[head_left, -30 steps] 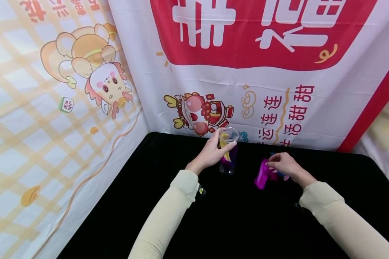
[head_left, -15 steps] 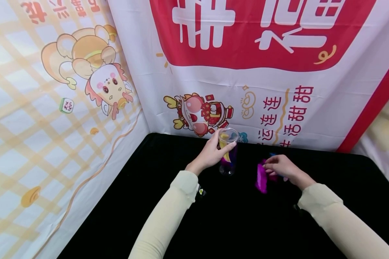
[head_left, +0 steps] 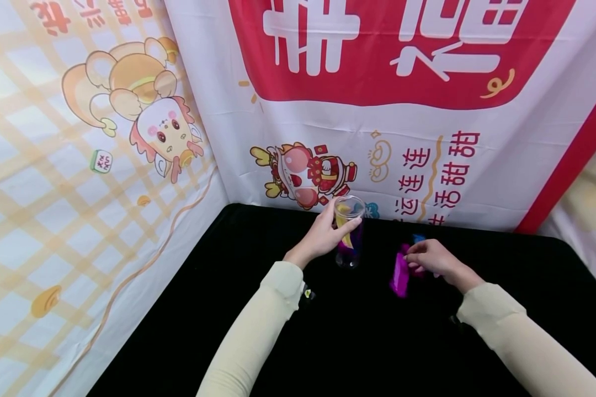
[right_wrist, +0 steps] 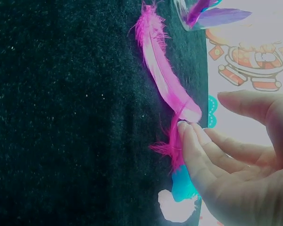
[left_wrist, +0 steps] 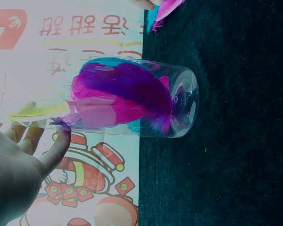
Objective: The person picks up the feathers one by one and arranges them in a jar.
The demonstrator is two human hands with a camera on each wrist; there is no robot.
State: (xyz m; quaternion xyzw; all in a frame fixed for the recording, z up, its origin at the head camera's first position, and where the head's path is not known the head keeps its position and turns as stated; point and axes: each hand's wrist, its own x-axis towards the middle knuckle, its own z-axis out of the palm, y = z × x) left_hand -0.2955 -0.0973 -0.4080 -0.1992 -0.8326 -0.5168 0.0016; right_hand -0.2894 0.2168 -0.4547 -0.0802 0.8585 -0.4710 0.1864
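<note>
My left hand (head_left: 324, 229) grips a clear plastic jar (head_left: 348, 259) near its rim, keeping it upright with the thumb across its front. Pink, purple and blue feathers (left_wrist: 118, 96) fill the jar, and a yellow feather (left_wrist: 42, 111) lies nearer its mouth. To the right, my right hand (head_left: 434, 258) has its fingertips at one end of a bright pink feather (right_wrist: 165, 77), pinching it. Its fluffy end points away from the fingers. Right at those fingertips lies another pink feather (right_wrist: 173, 141), with a blue feather (right_wrist: 183, 183) and a whitish feather (right_wrist: 176, 207) beside it.
A black cloth covers the table (head_left: 357, 342). Behind it hangs a white banner (head_left: 298, 121) with red print, close to the jar. A plaid printed sheet (head_left: 54, 231) closes off the left side.
The right hand has shifted slightly toward the body, and the pink feather has swung and dropped a little with it. More of the blue feather shows behind the hand. The left hand and jar stay put.
</note>
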